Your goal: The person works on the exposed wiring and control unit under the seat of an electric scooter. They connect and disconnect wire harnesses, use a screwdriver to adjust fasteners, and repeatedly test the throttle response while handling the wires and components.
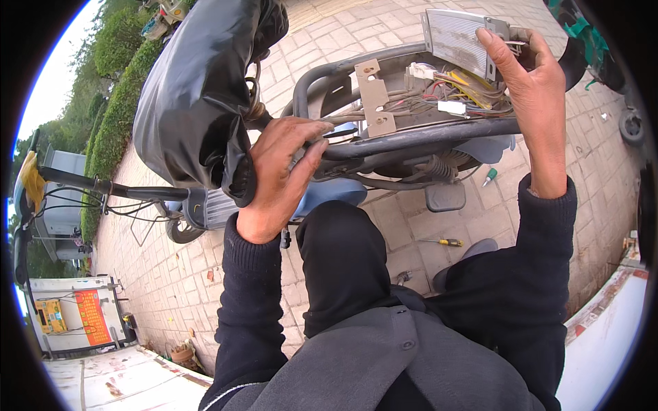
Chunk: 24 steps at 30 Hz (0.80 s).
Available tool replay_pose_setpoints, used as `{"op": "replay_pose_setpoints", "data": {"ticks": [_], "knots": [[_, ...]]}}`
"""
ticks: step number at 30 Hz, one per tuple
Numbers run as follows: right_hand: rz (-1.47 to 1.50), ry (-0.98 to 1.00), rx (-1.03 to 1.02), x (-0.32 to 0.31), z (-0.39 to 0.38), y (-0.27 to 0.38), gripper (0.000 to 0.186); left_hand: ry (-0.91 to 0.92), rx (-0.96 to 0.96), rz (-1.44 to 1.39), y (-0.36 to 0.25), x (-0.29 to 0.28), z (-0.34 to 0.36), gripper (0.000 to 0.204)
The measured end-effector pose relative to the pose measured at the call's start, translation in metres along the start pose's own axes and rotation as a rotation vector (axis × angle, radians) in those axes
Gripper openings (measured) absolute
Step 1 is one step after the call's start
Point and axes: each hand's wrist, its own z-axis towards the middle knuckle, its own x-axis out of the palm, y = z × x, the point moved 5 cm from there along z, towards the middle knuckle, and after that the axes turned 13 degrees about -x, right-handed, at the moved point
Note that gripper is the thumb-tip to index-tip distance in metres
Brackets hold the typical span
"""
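A silver, finned metal controller box (458, 40) is tilted up at the rear of an electric scooter. My right hand (531, 79) grips its right end, thumb on the finned face and fingers behind. Below the box, a tangle of wires (473, 89) with white connectors (452, 107) lies in the frame bay. My left hand (284, 161) is at the front end of the black tube frame (418, 139), its thumb and fingers closed about something dark. The left wrist is against the raised black seat (195, 96). A tan slotted bracket (373, 98) crosses the bay.
On the brick paving (397, 226) lie a yellow-handled screwdriver (449, 242) and a green-handled tool (489, 177). The scooter's handlebar (82, 179) extends left. White surfaces edge the lower left and right. A hedge (120, 109) runs along the far left.
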Motion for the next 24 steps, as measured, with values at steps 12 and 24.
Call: {"op": "replay_pose_setpoints", "data": {"ticks": [12, 24], "knots": [[-0.386, 0.188, -0.247, 0.008, -0.016, 0.037, 0.060, -0.268, -0.324, 0.093, 0.120, 0.013, -0.033, 0.032], [0.017, -0.188, -0.397, -0.020, -0.062, 0.105, 0.034, -0.382, -0.253, -0.134, 0.101, 0.003, -0.024, 0.019]]}}
